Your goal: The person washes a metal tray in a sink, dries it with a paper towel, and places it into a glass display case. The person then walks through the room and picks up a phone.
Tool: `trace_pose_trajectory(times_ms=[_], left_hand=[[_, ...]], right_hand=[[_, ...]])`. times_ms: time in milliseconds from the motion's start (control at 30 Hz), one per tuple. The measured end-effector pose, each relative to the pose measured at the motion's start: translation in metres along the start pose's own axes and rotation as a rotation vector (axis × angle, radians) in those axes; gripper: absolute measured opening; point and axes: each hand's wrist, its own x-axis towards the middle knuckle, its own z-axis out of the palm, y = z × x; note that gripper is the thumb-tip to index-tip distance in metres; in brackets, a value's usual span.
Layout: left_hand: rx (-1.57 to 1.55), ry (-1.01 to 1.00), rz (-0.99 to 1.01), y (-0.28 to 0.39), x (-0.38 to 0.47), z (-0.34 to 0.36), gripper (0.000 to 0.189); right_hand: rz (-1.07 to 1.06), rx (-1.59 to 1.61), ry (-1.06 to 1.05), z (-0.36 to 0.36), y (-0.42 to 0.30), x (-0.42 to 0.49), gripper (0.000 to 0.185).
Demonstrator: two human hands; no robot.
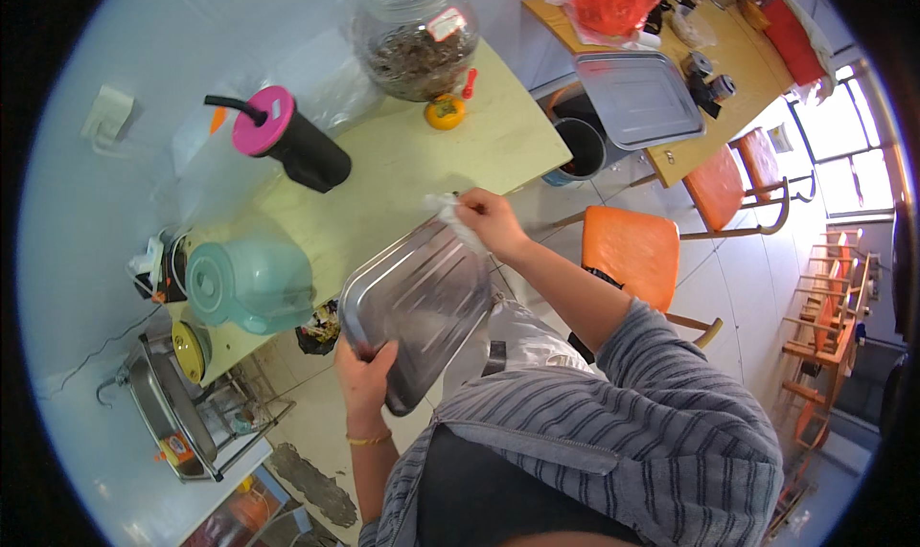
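A rectangular stainless steel tray (424,303) is tilted in front of me, its upper edge beside the pale yellow table (374,195). My left hand (365,374) grips its lower left side, with the thumb over the rim. At the tray's far right corner, my right hand (492,220) holds a white cloth or tissue (460,227) against the rim. On the table stand a black tumbler with a pink lid (295,137), a large glass jar with dark contents (417,44), an orange persimmon (445,111) and a translucent green lidded pitcher (251,285).
A second metal tray (640,98) lies on the wooden table (751,109) at the upper right. Below it are a bucket (578,148) and orange chairs (629,249). A metal sink (172,396) stands at the lower left, near a yellow lid (187,351).
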Motion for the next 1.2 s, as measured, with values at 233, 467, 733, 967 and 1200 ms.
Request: trace_pose_trajectory(times_ms=[233, 467, 733, 967, 1200], left_hand=[[0.345, -0.014, -0.013, 0.028, -0.013, 0.0, 0.035], [0.743, -0.22, 0.086, 0.022, -0.034, 0.001, 0.019], [1.094, -0.064, -0.196, -0.037, -0.112, -0.052, 0.016], [1.062, 0.191, -0.48, -0.094, -0.181, -0.092, 0.018], [0.944, 0.219, -0.433, -0.101, -0.182, -0.102, 0.017]], right_hand=[[0.599, 0.313, 0.33, -0.131, 0.084, -0.058, 0.019], [0.679, 0.208, 0.073, -0.162, 0.116, -0.055, 0.005], [0.585, -0.245, -0.513, -0.027, 0.129, -0.052, 0.013], [0.19, -0.126, -0.814, 0.204, 0.096, -0.069, 0.037], [0.194, -0.395, -1.05, 0.204, 0.094, -0.075, 0.039]])
